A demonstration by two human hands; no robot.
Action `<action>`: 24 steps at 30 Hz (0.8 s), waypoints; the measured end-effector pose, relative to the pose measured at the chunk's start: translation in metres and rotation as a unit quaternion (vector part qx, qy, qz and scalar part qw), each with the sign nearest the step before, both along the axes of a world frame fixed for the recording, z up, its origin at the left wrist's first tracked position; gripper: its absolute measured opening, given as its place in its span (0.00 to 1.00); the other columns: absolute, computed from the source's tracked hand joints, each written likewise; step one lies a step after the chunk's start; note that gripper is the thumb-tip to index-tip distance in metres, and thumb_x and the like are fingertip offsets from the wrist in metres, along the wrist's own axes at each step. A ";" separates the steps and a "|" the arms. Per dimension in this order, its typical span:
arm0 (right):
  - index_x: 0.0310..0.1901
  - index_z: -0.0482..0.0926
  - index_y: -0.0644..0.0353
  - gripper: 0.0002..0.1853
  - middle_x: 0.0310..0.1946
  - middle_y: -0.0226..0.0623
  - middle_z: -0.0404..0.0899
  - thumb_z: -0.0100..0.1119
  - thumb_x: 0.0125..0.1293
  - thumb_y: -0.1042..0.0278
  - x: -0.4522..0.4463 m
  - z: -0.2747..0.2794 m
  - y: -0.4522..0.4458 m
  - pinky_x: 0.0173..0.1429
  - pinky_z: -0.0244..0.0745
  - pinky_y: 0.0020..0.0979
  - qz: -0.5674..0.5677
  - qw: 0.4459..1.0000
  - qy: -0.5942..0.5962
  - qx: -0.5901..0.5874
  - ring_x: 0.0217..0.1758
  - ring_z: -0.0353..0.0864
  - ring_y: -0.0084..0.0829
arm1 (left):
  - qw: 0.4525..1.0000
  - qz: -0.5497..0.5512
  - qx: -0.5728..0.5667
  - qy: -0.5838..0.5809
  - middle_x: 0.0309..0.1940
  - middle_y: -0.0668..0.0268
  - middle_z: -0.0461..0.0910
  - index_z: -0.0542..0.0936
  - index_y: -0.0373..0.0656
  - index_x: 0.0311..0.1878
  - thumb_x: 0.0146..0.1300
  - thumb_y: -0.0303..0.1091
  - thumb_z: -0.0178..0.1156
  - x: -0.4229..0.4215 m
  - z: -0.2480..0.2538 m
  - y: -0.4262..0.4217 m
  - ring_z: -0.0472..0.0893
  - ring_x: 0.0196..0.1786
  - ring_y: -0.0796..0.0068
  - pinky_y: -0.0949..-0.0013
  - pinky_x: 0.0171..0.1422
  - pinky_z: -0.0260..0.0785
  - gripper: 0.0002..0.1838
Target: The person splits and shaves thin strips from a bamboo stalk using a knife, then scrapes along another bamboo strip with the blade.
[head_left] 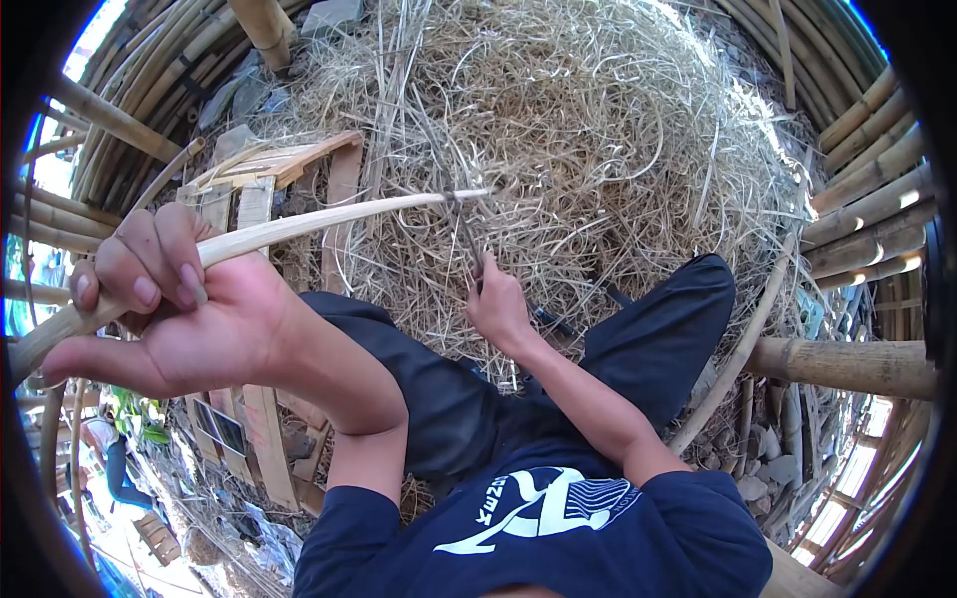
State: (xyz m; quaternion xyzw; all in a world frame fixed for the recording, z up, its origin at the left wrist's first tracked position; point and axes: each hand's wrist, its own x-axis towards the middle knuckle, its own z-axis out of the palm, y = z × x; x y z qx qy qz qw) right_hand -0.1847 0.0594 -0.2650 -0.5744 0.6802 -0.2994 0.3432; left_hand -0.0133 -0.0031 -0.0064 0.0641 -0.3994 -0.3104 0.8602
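My left hand [184, 299], raised close to the camera at the left, has its fingers curled round a long pale bamboo strip [329, 216]. The strip runs up and to the right, narrowing toward its far end. My right hand [499, 307] is closed in front of my lap on a knife, its handle mostly hidden by the fingers. The thin dark knife blade [465, 229] points up and crosses the strip near its narrow end, where the two seem to touch. Beneath them lies a thick heap of pale shavings [578, 130].
A small wooden frame [299, 159] and upright boards [264, 439] stand left of my legs [648, 329]. Bamboo poles [847, 367] wall both sides. Stones [773, 468] lie at the lower right. Another person [115, 463] is at the far lower left.
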 end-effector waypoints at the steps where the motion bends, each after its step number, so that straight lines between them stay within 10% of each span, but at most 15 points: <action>1: 0.42 0.68 0.63 0.10 0.26 0.55 0.78 0.54 0.57 0.77 -0.005 -0.003 -0.002 0.39 0.70 0.50 -0.001 1.000 0.003 -0.005 0.33 0.79 0.58 | 1.000 -0.001 -0.005 0.003 0.16 0.73 0.63 0.73 0.44 0.30 0.56 0.63 0.62 0.001 0.000 0.000 0.59 0.17 0.82 0.80 0.24 0.55 0.28; 24: 0.41 0.70 0.66 0.10 0.26 0.57 0.78 0.56 0.58 0.75 -0.004 -0.036 -0.009 0.38 0.73 0.48 -0.042 0.999 -0.007 0.016 0.34 0.80 0.56 | 1.000 0.012 0.009 0.003 0.16 0.74 0.61 0.74 0.45 0.30 0.56 0.61 0.64 0.008 -0.003 0.000 0.59 0.19 0.82 0.80 0.24 0.55 0.25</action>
